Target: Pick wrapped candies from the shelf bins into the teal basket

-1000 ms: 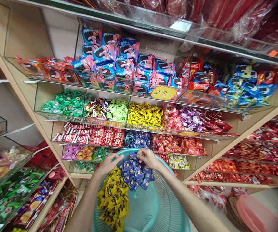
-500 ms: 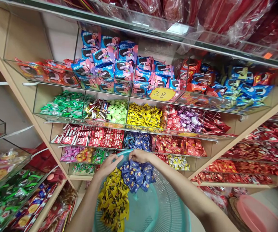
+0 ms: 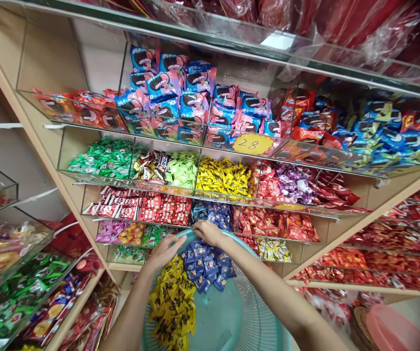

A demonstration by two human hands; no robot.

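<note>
My left hand (image 3: 166, 249) grips the left rim of a teal plastic basket (image 3: 259, 312), thumb along the edge. Inside the basket, yellow-wrapped candies (image 3: 173, 304) are heaped at the left. Beside them, toward the far side, lies a pile of dark blue candy packets (image 3: 208, 265). My right hand (image 3: 209, 232) is over the basket's far rim, just in front of a shelf bin of blue packets (image 3: 219, 214). Its fingers are curled, and the wrist hides part of them. Whether anything is in them does not show.
Clear-fronted shelf bins hold green candies (image 3: 102, 158), yellow candies (image 3: 224, 176), red packets (image 3: 164, 208) and blue-pink cookie packs (image 3: 164, 85). A yellow price tag (image 3: 253, 144) reads 28. Side shelves stand left and right. A pink basin (image 3: 392, 329) sits at lower right.
My right hand has risen slightly out of the basket toward the shelf bin, and its fingers have shifted left. My left hand stays on the rim. The view has tilted slightly.
</note>
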